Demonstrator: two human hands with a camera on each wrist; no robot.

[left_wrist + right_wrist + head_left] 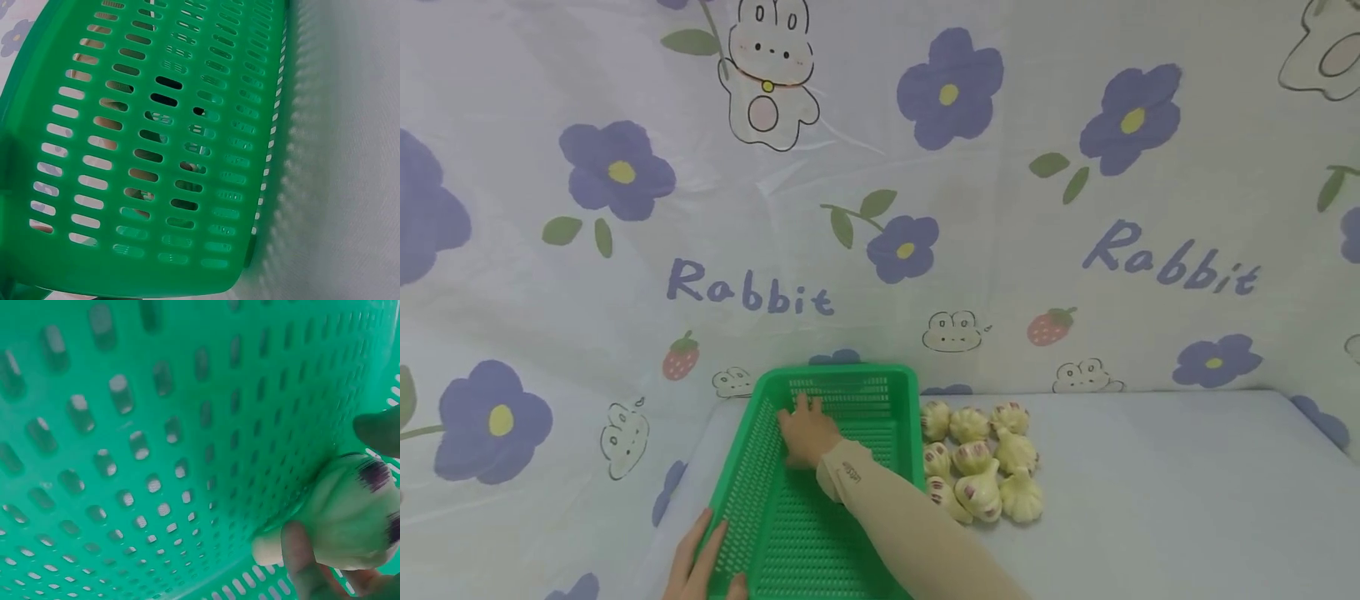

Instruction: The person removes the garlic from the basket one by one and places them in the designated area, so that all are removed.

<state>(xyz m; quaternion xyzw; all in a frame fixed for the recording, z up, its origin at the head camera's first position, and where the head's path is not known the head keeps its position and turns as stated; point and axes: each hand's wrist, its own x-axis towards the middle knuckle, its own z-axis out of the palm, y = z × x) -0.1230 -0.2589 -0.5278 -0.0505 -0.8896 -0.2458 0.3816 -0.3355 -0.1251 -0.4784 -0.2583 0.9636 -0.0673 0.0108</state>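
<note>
My right hand (809, 435) reaches into the far left corner of a green plastic basket (912, 450). In the right wrist view its thumb and fingers (300, 553) pinch a pale garlic bulb (347, 512) with purple streaks, close against the perforated wall. The hand hides this bulb in the head view. At the basket's near left side my left hand (694, 571) holds the rim, fingers along the outside and thumb towards the inside. The left wrist view shows the basket's slotted outer wall, not the hand itself.
Several garlic bulbs (981, 492) sit in rough rows against the basket's right side. They rest on a white tabletop (1165, 492) that stretches to the right. Behind it hangs a cloth (1000, 250) printed with rabbits, flowers and strawberries.
</note>
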